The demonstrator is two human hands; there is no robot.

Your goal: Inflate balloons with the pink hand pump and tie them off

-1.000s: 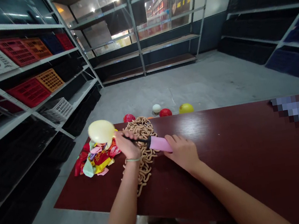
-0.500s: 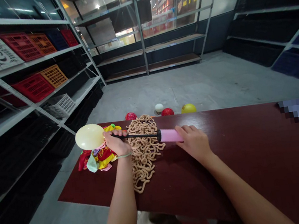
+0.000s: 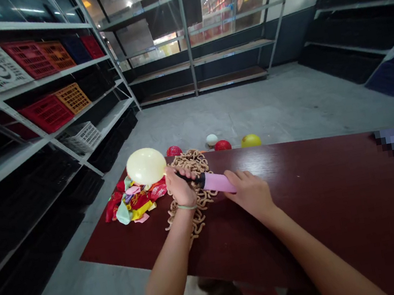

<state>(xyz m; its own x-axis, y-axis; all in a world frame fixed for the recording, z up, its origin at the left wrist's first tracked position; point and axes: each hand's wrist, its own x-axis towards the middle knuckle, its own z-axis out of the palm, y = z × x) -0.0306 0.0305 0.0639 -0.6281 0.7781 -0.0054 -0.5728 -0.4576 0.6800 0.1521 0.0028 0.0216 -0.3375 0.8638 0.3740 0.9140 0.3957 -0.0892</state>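
As left (image 3: 180, 188) pinches balloon (image 3: 146, 166), right (image 3: 251, 196) grips pump (image 3: 218, 183)

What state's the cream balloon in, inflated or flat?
Inflated: the cream balloon is round and taut, its neck hidden in the left hand.

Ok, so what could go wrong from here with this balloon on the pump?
The balloon seems held on the black nozzle only by the left hand; if that grip loosens, it could slip off and deflate. More strokes from the right hand on the pink pump might burst it. Set down loose, it could roll off the dark red table.
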